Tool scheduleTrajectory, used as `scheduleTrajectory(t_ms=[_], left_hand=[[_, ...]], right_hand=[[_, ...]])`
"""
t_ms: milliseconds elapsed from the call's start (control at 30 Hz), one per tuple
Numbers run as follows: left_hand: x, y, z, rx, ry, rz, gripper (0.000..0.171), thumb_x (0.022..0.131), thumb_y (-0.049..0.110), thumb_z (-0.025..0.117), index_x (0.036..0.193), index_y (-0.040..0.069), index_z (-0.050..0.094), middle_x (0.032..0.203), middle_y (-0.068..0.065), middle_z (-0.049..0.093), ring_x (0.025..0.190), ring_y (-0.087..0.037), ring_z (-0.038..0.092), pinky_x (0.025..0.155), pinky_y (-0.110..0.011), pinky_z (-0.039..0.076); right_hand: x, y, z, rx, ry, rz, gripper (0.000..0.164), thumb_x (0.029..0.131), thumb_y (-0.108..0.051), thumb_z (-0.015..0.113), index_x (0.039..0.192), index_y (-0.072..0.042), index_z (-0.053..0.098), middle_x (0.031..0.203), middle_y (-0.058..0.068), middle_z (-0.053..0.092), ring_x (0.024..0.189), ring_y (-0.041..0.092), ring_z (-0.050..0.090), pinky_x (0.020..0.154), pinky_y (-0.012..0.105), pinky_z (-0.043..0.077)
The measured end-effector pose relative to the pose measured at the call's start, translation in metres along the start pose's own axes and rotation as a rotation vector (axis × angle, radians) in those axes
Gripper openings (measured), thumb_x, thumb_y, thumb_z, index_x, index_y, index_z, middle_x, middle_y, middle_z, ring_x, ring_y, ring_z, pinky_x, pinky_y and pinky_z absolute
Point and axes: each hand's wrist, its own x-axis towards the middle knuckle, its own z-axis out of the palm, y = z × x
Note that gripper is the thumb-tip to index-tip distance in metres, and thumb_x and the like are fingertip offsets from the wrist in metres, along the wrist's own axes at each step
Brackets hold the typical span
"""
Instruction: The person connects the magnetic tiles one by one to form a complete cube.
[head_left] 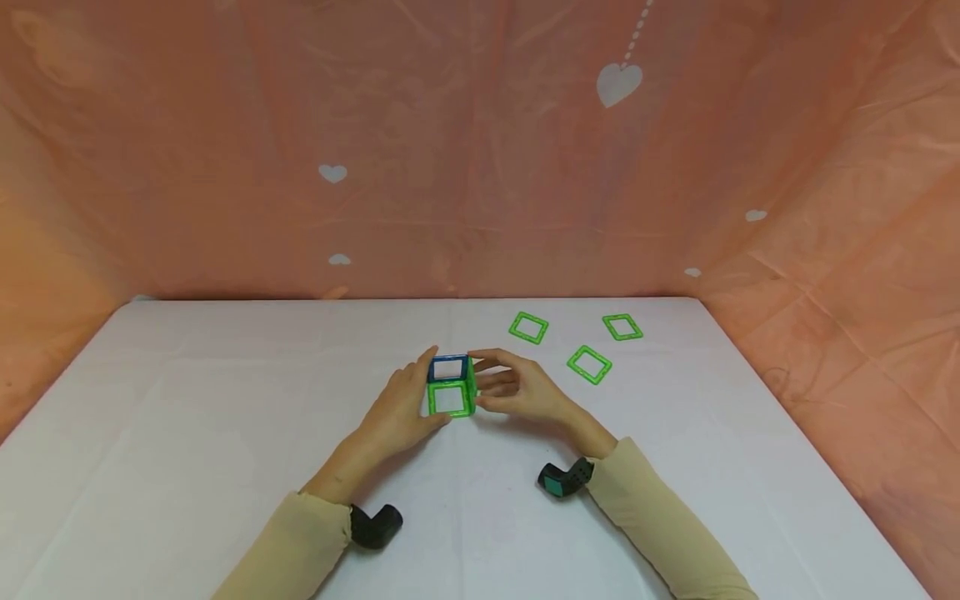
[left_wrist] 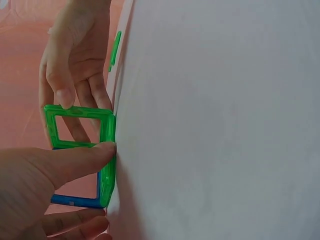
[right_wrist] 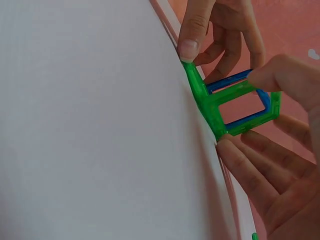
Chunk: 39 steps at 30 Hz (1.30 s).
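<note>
A small box-like build of square frame-shaped magnetic tiles stands in the middle of the table, gripped by my left hand (head_left: 401,408). In the head view its blue tile (head_left: 448,357) shows above a green front tile (head_left: 450,414), and another green tile (head_left: 471,387) forms the right side. My left thumb lies across a green edge, with the other fingers on the far side. My right hand (head_left: 521,390) holds the right side, thumb (right_wrist: 267,75) and fingers spread around the green tile's edges. Parts of the build are hidden behind the fingers.
Three loose green square tiles lie flat at the back right: one farther left (head_left: 528,327), one nearer (head_left: 589,365) and one farther right (head_left: 622,327). Peach cloth (head_left: 465,167) with pale hearts hangs behind the white table (head_left: 225,417). Both wrists wear black cameras.
</note>
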Motion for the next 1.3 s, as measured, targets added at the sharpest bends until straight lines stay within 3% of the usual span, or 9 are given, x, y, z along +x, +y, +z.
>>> scheduleTrajectory(t_ms=[167, 367, 667, 800, 1067, 1300], left_hand=[[-0.001, 0.001, -0.002, -0.009, -0.006, 0.004, 0.092, 0.080, 0.018, 0.078, 0.151, 0.002, 0.021, 0.137, -0.026, 0.047, 0.120, -0.037, 0.048, 0.097, -0.051, 0.043], [0.000, 0.001, -0.004, -0.036, -0.032, 0.008, 0.091, 0.082, 0.020, 0.076, 0.150, 0.000, 0.020, 0.139, -0.026, 0.045, 0.122, -0.037, 0.047, 0.099, -0.052, 0.041], [0.000, -0.003, -0.005, -0.095, -0.034, 0.032, 0.080, 0.088, 0.021, 0.070, 0.149, -0.003, 0.024, 0.133, -0.024, 0.050, 0.117, -0.034, 0.050, 0.101, -0.051, 0.040], [-0.001, -0.004, -0.007, -0.099, -0.030, 0.056, 0.076, 0.088, 0.021, 0.069, 0.147, -0.003, 0.027, 0.129, -0.022, 0.053, 0.111, -0.032, 0.056, 0.096, -0.050, 0.044], [-0.001, -0.005, -0.010, -0.095, -0.040, 0.040, 0.069, 0.089, 0.021, 0.068, 0.145, -0.001, 0.033, 0.122, -0.020, 0.057, 0.098, -0.028, 0.059, 0.087, -0.045, 0.050], [-0.006, -0.007, -0.012, -0.072, -0.038, 0.095, 0.066, 0.090, 0.015, 0.065, 0.144, -0.004, 0.033, 0.120, -0.021, 0.058, 0.095, -0.028, 0.060, 0.084, -0.044, 0.050]], right_hand=[[0.000, -0.002, 0.001, -0.011, 0.012, 0.009, 0.066, 0.082, 0.005, 0.070, 0.141, 0.002, 0.042, 0.127, 0.027, 0.055, 0.109, 0.040, 0.062, 0.088, 0.044, 0.052], [0.000, -0.003, 0.002, -0.068, 0.038, 0.049, 0.057, 0.087, -0.007, 0.070, 0.139, -0.006, 0.047, 0.125, 0.019, 0.058, 0.108, 0.031, 0.065, 0.085, 0.032, 0.054], [-0.002, -0.001, 0.002, -0.094, 0.041, 0.054, 0.052, 0.091, -0.012, 0.066, 0.139, -0.009, 0.049, 0.126, 0.018, 0.059, 0.110, 0.029, 0.064, 0.088, 0.033, 0.052], [-0.004, 0.001, 0.001, -0.099, 0.041, 0.033, 0.052, 0.091, -0.015, 0.066, 0.140, -0.010, 0.048, 0.126, 0.017, 0.060, 0.110, 0.028, 0.064, 0.089, 0.032, 0.052], [-0.003, 0.002, -0.001, -0.105, 0.035, 0.045, 0.049, 0.093, -0.013, 0.063, 0.140, -0.011, 0.049, 0.124, 0.015, 0.063, 0.110, 0.025, 0.064, 0.090, 0.031, 0.051], [-0.004, -0.001, -0.004, -0.093, 0.049, 0.053, 0.042, 0.093, -0.013, 0.063, 0.135, -0.011, 0.055, 0.124, 0.012, 0.064, 0.109, 0.023, 0.064, 0.093, 0.033, 0.050]])
